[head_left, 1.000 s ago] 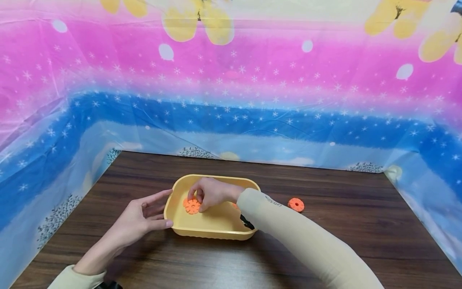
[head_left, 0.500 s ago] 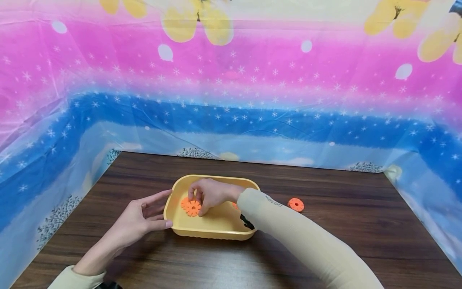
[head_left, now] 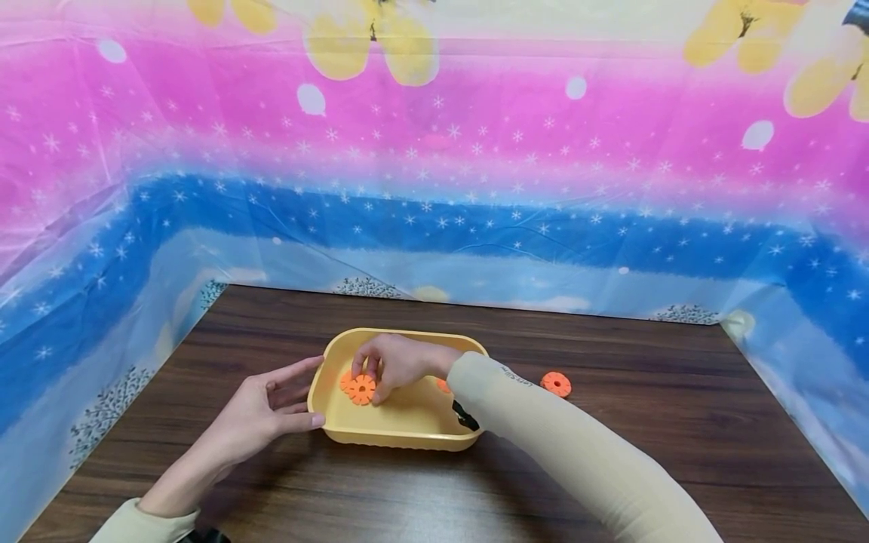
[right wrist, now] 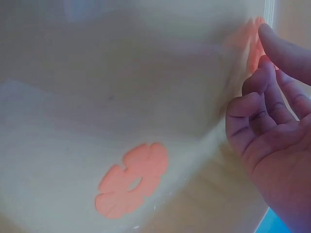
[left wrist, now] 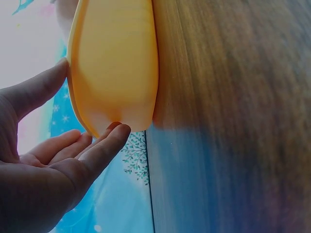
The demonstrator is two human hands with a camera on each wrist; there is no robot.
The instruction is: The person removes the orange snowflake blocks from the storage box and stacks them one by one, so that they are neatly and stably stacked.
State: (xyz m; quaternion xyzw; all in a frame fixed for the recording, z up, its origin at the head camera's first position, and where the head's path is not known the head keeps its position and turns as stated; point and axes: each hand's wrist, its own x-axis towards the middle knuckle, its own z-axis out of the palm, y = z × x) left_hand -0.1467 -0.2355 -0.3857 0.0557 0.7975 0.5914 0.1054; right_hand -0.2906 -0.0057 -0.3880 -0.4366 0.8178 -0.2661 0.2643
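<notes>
A yellow plastic basin [head_left: 407, 436] sits on the table with both my hands at it. My left hand [head_left: 256, 415] touches its left end with thumb and fingers extended, which the left wrist view shows against the rim and outer wall. Inside the basin, my right hand [head_left: 400, 360] pinches an orange notched flower-shaped disc [head_left: 363, 391] between thumb and fingers. A second orange disc [head_left: 345, 381] shows partly behind the held one. Toward the basin's right end lies another flower disc [right wrist: 133, 179], mostly covered by my right sleeve in the head view.
To the right of the basin, an orange round piece with a central hole [head_left: 556, 385] rests on the dark wooden table [head_left: 645, 452]. A patterned cloth [head_left: 516, 241] hangs behind and at both sides of the table.
The held disc has shifted and tilted slightly, and more of the disc behind it shows to its left. My left hand keeps its place on the basin.
</notes>
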